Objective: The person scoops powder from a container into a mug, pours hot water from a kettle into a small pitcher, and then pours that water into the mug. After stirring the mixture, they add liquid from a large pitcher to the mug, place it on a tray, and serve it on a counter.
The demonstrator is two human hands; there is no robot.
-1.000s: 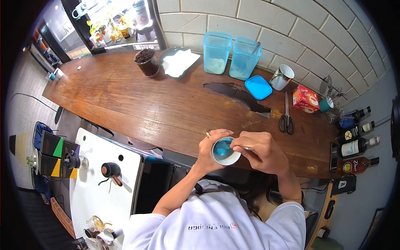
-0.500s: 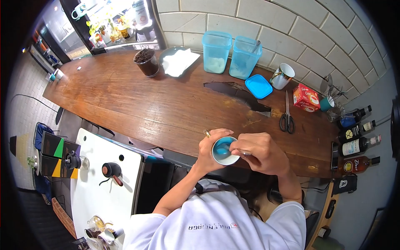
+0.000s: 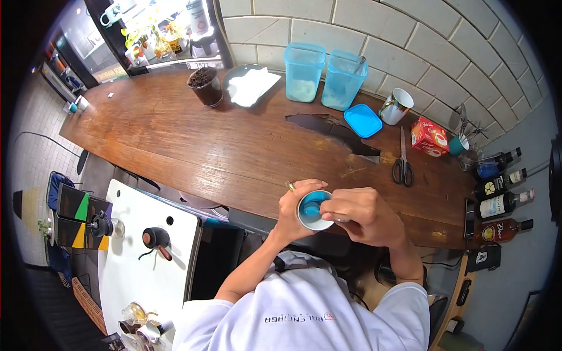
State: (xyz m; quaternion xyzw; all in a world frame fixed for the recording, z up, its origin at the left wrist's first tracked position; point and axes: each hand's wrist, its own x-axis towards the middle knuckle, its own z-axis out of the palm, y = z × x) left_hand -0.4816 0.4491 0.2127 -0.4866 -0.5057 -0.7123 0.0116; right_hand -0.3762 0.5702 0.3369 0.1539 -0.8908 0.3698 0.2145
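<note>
Blue-lined cup (image 3: pixel 317 198) sits in the left hand (image 3: pixel 291 212), fingers curled round its side, probably to keep it steady while the right hand (image 3: pixel 364 212) pinches what looks like a spoon (image 3: pixel 312 209) dipped inside. Scissors (image 3: pixel 403 171) lie just beyond that right hand, blue lid (image 3: pixel 363 121) farther out. Can't make out the cup's contents tbh, and knuckles hide most of the spoon.

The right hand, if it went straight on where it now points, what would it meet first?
Probably the cup, in the left hand; depth at its rim is unclear.
</note>
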